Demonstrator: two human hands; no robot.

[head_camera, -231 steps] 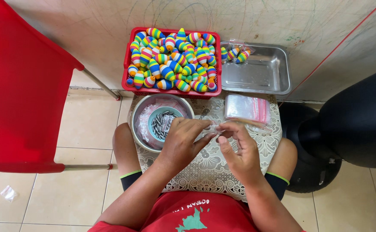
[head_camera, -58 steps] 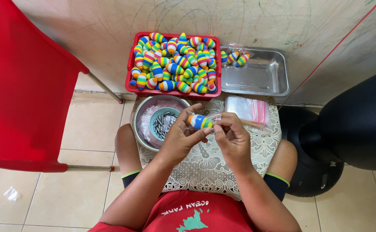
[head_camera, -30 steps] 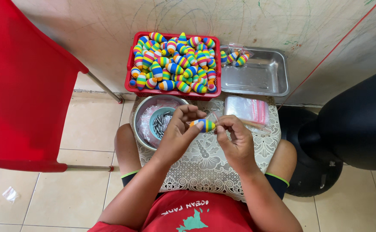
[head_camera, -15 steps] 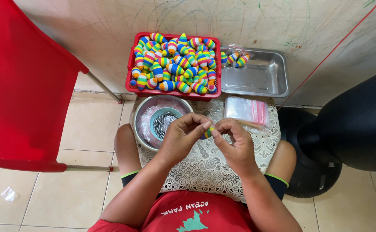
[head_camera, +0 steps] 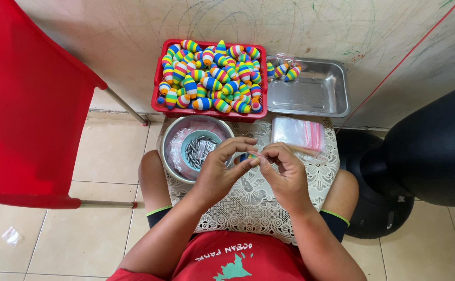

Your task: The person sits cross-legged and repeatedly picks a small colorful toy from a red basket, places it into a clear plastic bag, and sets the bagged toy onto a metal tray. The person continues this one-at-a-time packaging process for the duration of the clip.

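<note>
Both hands meet over the middle of the lace cloth [head_camera: 253, 208] draped across the person's lap. The left hand [head_camera: 219, 171] and right hand [head_camera: 284, 174] have their fingertips pinched together on one small striped float [head_camera: 248, 156], mostly hidden between them, so only a sliver of colour shows.

What could go wrong: the float is tiny and held by fingertips only, so a slip would probably drop it onto the cloth or off the near edge to the floor. The left wrist also sits just beside the metal bowl [head_camera: 172, 156] at the cloth's left edge; a nudge could tip it and the blue cup of small metal pieces [head_camera: 199, 150] inside.

At the far edge of the cloth sits a red basket [head_camera: 157, 106] heaped with striped floats, and beside it a steel tray [head_camera: 316, 96] with a few bagged ones in its far-left corner. A stack of clear bags [head_camera: 297, 132] lies near the far-right corner.

Room-wise: beige tiled floor [head_camera: 107, 156], scuffed wall [head_camera: 133, 31], a red plastic chair [head_camera: 24, 99] to the left, a big black rounded thing [head_camera: 430, 151] on the right.
</note>
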